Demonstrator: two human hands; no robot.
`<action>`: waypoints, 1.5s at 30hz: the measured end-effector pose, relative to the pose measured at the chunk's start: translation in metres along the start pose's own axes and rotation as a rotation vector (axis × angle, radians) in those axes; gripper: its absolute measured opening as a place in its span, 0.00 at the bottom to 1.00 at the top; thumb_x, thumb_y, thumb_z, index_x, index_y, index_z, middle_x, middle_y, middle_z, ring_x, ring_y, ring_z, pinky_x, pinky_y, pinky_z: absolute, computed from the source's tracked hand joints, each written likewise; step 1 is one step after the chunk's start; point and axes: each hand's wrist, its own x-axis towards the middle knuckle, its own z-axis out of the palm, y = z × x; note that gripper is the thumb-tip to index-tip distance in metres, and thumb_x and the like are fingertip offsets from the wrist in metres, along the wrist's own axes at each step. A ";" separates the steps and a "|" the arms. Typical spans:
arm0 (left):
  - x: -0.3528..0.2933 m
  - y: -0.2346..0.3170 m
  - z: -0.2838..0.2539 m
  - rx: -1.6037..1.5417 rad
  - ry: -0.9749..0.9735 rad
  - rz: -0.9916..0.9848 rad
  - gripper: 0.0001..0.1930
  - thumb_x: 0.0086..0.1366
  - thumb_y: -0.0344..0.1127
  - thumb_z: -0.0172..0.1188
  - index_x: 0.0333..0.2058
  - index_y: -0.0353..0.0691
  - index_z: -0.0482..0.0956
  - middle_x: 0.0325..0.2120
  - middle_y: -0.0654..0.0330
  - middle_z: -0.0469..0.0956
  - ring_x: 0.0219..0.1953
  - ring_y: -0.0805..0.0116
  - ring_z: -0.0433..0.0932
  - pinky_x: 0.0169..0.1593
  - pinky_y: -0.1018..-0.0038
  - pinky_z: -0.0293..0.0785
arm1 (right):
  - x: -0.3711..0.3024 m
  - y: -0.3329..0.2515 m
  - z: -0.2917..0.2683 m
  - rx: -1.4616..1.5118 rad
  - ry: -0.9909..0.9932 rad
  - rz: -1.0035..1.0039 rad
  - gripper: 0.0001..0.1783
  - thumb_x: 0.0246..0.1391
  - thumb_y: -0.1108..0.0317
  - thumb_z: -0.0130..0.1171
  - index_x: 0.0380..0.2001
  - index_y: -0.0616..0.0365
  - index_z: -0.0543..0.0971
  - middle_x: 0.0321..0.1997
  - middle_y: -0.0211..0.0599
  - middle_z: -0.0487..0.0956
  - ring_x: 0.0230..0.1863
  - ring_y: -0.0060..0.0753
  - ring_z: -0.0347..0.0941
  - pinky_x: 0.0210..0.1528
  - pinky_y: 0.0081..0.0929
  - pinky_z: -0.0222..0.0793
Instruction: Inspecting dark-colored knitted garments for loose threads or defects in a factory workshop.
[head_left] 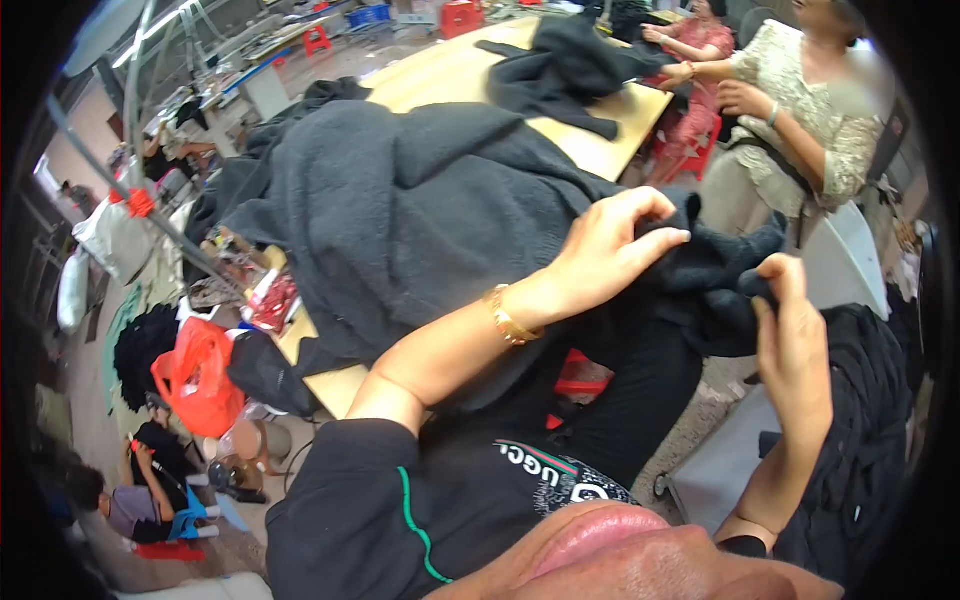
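Note:
A large dark grey garment of thick, soft fabric [430, 190] lies heaped and folded over the table, with one narrower end drawn out to the right. My left hand [610, 250], with a gold bracelet on its wrist, pinches a dark fold of that end between thumb and fingers. To the right, my right hand [795, 330] grips the edge of the same fabric with thumb and bent fingers. Between both hands the cloth hangs bunched above my lap. How its folds and openings run there cannot be made out.
Another dark garment [560, 70] is on the pale yellow tabletop [435, 65], near a person in a cream lace top [790, 90]. Dark clothing [850, 400] is piled at my right. A red plastic bag [200, 375] sits left of the table, and a slanting metal pole [175, 235] stands there.

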 end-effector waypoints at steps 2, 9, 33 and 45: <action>-0.001 -0.006 0.003 0.360 0.099 0.212 0.10 0.63 0.33 0.64 0.39 0.33 0.78 0.31 0.56 0.80 0.35 0.70 0.77 0.41 0.73 0.73 | -0.008 -0.007 0.001 -0.097 -0.030 -0.066 0.20 0.50 0.87 0.51 0.46 0.60 0.69 0.36 0.53 0.74 0.40 0.58 0.75 0.41 0.43 0.70; -0.005 0.000 0.026 0.148 -0.072 0.159 0.10 0.63 0.31 0.63 0.38 0.31 0.76 0.32 0.56 0.78 0.35 0.70 0.76 0.40 0.73 0.73 | -0.018 -0.020 0.005 -0.209 -0.243 -0.282 0.16 0.48 0.76 0.52 0.43 0.59 0.72 0.35 0.40 0.75 0.38 0.47 0.73 0.39 0.38 0.71; 0.008 -0.044 -0.022 -0.103 -0.131 -0.084 0.06 0.62 0.27 0.63 0.36 0.33 0.77 0.31 0.68 0.76 0.35 0.84 0.72 0.41 0.83 0.70 | 0.042 -0.018 0.113 -0.098 -0.622 -0.565 0.10 0.45 0.73 0.57 0.31 0.60 0.69 0.24 0.40 0.74 0.25 0.37 0.74 0.25 0.33 0.69; 0.011 -0.061 -0.031 -0.326 -0.339 -0.175 0.08 0.67 0.33 0.60 0.37 0.33 0.77 0.29 0.70 0.74 0.34 0.85 0.69 0.39 0.83 0.68 | 0.051 -0.007 0.072 -0.113 -0.358 -0.413 0.19 0.43 0.82 0.59 0.43 0.64 0.75 0.38 0.43 0.81 0.38 0.46 0.80 0.40 0.33 0.78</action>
